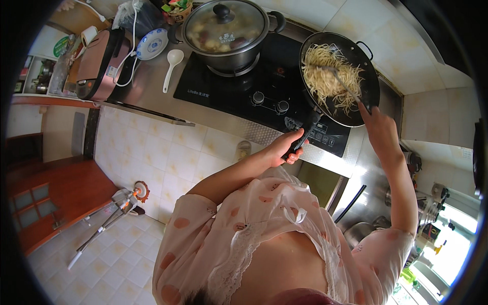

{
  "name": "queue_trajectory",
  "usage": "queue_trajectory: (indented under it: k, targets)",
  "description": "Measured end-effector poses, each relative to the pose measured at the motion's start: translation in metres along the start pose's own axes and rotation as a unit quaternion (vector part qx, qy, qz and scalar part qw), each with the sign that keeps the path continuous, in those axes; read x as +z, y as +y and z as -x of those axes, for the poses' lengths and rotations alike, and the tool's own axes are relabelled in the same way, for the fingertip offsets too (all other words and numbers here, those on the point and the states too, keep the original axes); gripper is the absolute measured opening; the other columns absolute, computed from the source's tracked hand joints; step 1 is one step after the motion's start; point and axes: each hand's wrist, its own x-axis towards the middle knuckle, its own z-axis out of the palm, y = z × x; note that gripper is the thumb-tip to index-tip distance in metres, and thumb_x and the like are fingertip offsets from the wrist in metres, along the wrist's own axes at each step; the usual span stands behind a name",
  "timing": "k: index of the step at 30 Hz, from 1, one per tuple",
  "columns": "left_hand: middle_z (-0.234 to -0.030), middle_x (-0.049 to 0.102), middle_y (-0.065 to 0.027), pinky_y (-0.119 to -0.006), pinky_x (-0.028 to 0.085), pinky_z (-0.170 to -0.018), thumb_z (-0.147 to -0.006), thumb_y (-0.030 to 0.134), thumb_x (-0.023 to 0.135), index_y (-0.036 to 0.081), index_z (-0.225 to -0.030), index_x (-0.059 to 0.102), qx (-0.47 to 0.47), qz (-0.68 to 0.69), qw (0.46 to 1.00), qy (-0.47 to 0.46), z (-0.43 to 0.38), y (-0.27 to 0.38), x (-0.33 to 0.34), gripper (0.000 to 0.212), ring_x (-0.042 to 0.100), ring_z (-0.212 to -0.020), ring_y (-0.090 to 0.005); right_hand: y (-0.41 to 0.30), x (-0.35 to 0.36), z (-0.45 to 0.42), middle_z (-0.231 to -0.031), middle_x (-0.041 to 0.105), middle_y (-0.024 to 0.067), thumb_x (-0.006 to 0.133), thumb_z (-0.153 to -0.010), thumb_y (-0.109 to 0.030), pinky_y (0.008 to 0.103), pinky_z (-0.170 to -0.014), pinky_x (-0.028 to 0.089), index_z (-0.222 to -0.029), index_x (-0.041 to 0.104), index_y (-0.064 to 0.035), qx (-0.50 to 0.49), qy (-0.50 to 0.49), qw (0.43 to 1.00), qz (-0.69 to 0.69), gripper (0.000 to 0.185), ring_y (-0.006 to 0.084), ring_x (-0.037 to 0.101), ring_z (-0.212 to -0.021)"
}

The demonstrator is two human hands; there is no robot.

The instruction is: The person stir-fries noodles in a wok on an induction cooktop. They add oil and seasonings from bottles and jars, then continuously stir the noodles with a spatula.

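My left hand (288, 148) is closed around the black handle (308, 126) of a dark wok (368, 89), which sits over the right side of the gas cooktop (228, 89). Pale bean sprouts or thin noodle-like strands (324, 78) are heaped in the wok; which they are I cannot tell. Above the wok's near right rim, my right hand (377, 122) grips the dark handle of a metal spatula (349, 88), whose head is partly buried in the strands. On the left burner stands a lidded pot (228, 57) with chunky food visible through its glass lid.
Left of the cooktop lie a white spoon (170, 70) and a blue-patterned plate (152, 44). A pink appliance (105, 65) with a white cord stands farther left. A range hood (419, 26) overhangs the upper right. Mops (103, 225) lean near the orange-red cabinet door (72, 194).
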Motion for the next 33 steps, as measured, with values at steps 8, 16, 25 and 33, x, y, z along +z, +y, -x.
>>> queue_trajectory:
  k: [8, 16, 25, 33]
  targets:
    - [-0.059, 0.045, -0.002, -0.02, 0.026, -0.036, -0.083, 0.053, 0.045, 0.01, -0.096, 0.048, -0.014, 0.028, 0.999, -0.018, -0.005, -0.001, -0.006, 0.045, 0.035, -0.04, -0.0072, 0.014, -0.07, 0.054, -0.074, 0.055, 0.0081, 0.052, -0.079, -0.011, 0.0348, -0.055, 0.047, -0.107, 0.054, -0.0171, 0.06, -0.115, 0.984, -0.121, 0.029, 0.025, 0.058, -0.066]
    - [-0.059, 0.045, -0.0016, -0.02, 0.027, -0.037, -0.087, 0.05, 0.039, 0.009, -0.103, 0.047, -0.021, 0.003, 1.0, -0.006, -0.004, 0.006, 0.002, 0.045, 0.033, -0.039, -0.0065, 0.059, -0.02, 0.018, -0.072, 0.06, 0.0153, 0.053, -0.081, -0.017, 0.0383, -0.059, 0.046, -0.105, 0.058, -0.0116, 0.141, -0.112, 0.961, -0.21, 0.025, 0.03, 0.059, -0.068]
    - [-0.06, 0.046, -0.0027, -0.021, 0.028, -0.037, -0.089, 0.048, 0.037, 0.008, -0.105, 0.046, -0.03, -0.011, 0.999, -0.014, -0.006, 0.004, 0.002, 0.044, 0.034, -0.039, -0.007, 0.202, 0.067, 0.012, -0.049, 0.043, 0.0016, 0.055, -0.082, -0.022, 0.0221, -0.027, 0.021, -0.097, 0.055, -0.0081, 0.363, -0.337, 0.649, -0.578, 0.021, 0.0066, 0.032, -0.034]
    - [-0.06, 0.046, -0.0029, -0.02, 0.028, -0.037, -0.089, 0.046, 0.036, 0.007, -0.105, 0.046, -0.027, 0.006, 0.999, -0.026, -0.002, 0.007, -0.001, 0.044, 0.034, -0.039, -0.0069, 0.132, 0.104, -0.02, -0.057, 0.05, 0.0012, 0.06, -0.081, -0.024, 0.0203, -0.035, 0.029, -0.114, 0.055, -0.0143, 0.232, -0.161, 0.682, -0.675, 0.035, 0.0055, 0.039, -0.042]
